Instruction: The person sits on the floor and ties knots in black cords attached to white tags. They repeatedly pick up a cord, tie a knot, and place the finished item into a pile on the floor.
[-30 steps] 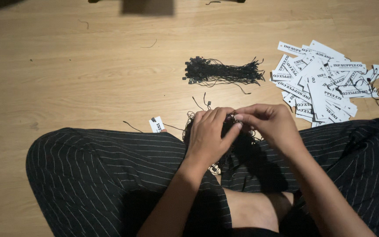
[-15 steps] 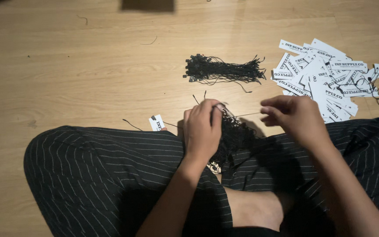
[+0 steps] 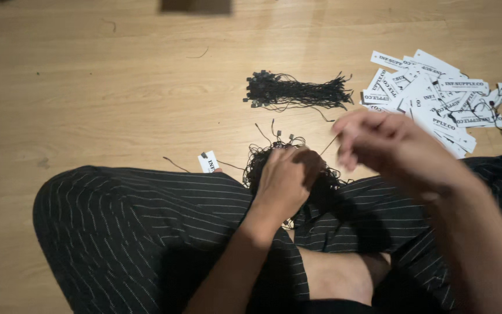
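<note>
- Black cords (image 3: 297,168), a loose tangle with small plastic ends, lie heaped on the person's lap edge where the crossed legs meet the wooden floor (image 3: 88,99).
- Left hand (image 3: 286,180) sits right on that heap, knuckles up, its grip closed over the top of the tangle; strands spill out on both sides of the fist.
- Right hand (image 3: 387,145) is raised just right of the heap, blurred. Fingers look bunched together at the left tip, and a thin cord strand (image 3: 327,145) runs from them down toward the tangle. Whether the grip truly pinches the strand I cannot tell, given the blur.
- So the heap is under the left hand and down-left of the right hand, linked to the latter only by that one strand.
- Single white tag (image 3: 207,161) with a cord on it lies on the floor left of the heap, just beside the knee, apart from both hands.
- Tidy bundle of black cords (image 3: 297,93) lies on the floor beyond the hands, ends aligned to the left, untouched.
- Pile of white printed tags (image 3: 425,96) spreads at the upper right, well apart from the left hand, near and behind the right hand; a few already carry cords at the far right edge.
- Legs wear dark pinstriped trousers (image 3: 135,227).
</note>
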